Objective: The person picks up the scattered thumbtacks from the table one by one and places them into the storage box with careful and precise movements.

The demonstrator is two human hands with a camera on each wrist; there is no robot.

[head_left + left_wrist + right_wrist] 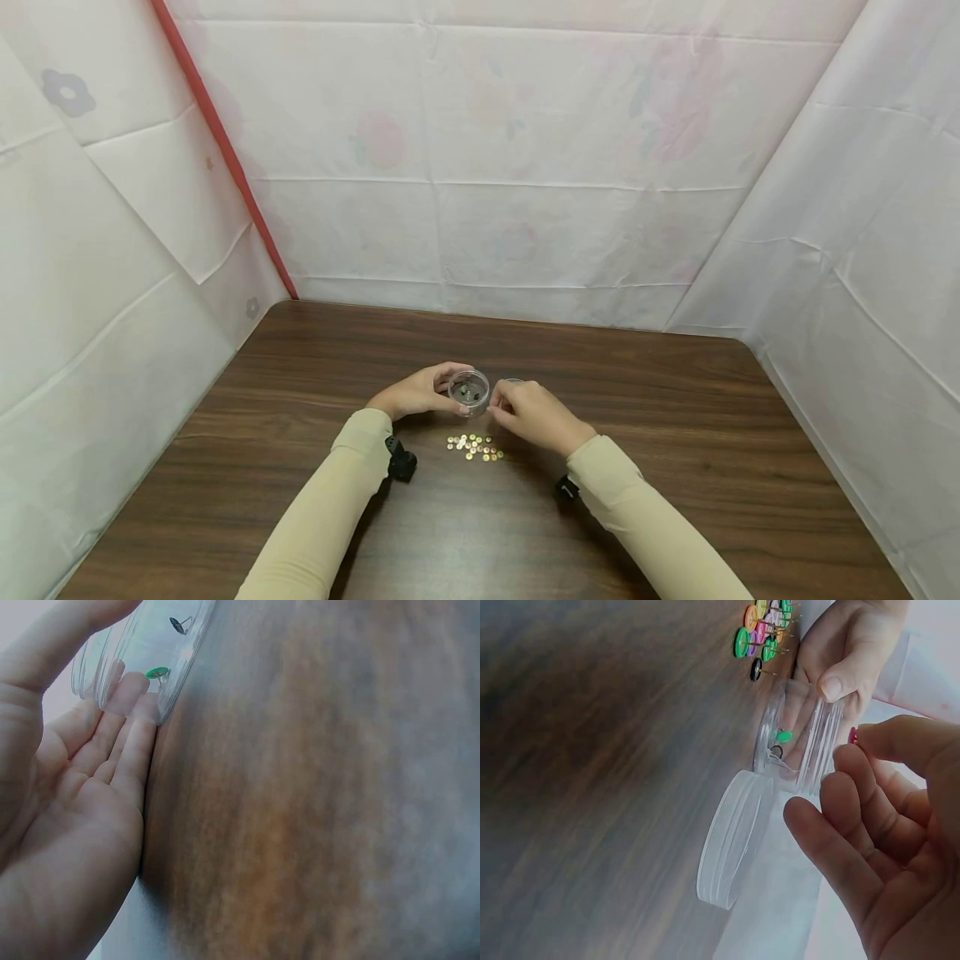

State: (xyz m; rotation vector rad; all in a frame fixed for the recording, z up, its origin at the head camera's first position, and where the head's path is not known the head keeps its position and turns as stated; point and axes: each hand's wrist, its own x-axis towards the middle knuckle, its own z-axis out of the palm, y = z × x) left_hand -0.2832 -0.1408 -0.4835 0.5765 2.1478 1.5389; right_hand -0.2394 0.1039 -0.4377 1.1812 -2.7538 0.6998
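My left hand (420, 390) grips a small clear round jar (468, 407) at its side, thumb near me and fingers behind. Inside the jar lie a green thumbtack (157, 673) and a black one (180, 626). My right hand (542, 414) is just right of the jar's mouth. Between its thumb and forefinger it pinches a pink thumbtack (853, 735), seen in the right wrist view. A clear round lid (731, 840) lies on the table beside the jar, mostly covered by the right hand in the head view.
Several loose thumbtacks (474, 447) in mixed colours lie on the near side of the jar, points up. The brown wooden table (675, 467) is bordered by white printed cloth (480, 233) at the back and both sides.
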